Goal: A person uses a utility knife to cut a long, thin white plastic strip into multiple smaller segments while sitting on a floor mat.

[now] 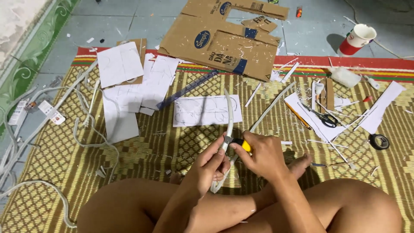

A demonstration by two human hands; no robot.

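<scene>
A flattened brown cardboard box (224,39) with blue oval labels lies at the far edge of the woven mat (164,146), a red-and-white paper cup (357,39) beyond on the tiled floor (129,21). Over the crossed legs, the left hand (209,166) grips a curved white plastic strip (229,116) while the right hand (263,155) clenches a yellow utility knife (239,143) against it. White paper sheets (207,110), scissors (325,118) and a black tape roll (379,141) lie scattered around — none between the hands.

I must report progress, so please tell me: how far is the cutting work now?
Done: white cut strips and shavings already lie on the woven yellow mat. In hand: the left hand holds a curved white strip while the right hand works it with a yellow-handled utility knife. Left: the pencilled white paper sheet lies uncut.
</scene>
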